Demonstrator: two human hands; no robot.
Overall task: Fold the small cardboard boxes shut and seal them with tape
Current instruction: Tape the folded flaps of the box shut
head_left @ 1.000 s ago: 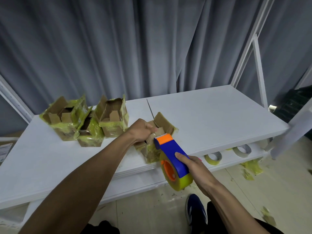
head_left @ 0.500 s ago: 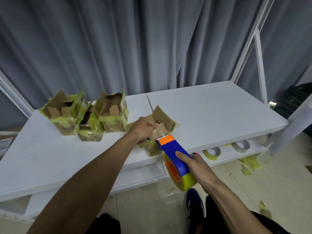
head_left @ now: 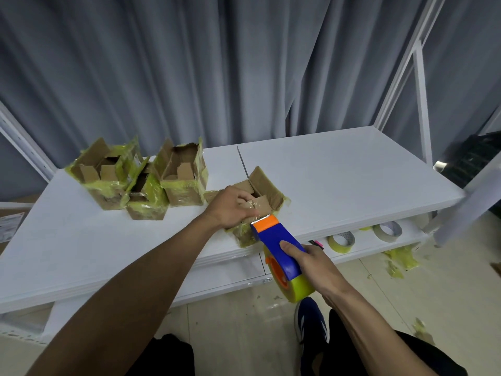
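A small cardboard box (head_left: 267, 187) with yellowish tape on its sides stands near the front edge of the white shelf (head_left: 339, 172); its far flap stands up. My left hand (head_left: 230, 208) grips the box's near flaps and holds them down. My right hand (head_left: 315, 263) grips a blue and orange tape dispenser (head_left: 279, 245) loaded with a yellow roll. The dispenser's orange toothed end touches the box's near top edge, right beside my left fingers.
Three open, tape-covered boxes (head_left: 179, 175) cluster at the shelf's back left. Loose tape rolls (head_left: 340, 241) lie on the lower shelf at the right. Tape scraps (head_left: 401, 260) litter the floor. A white frame post (head_left: 420, 104) rises at the right; grey curtains hang behind.
My left hand has pressed the box's near flaps further down. The dispenser's orange end has stayed at the box's front edge. The view shifted slightly.
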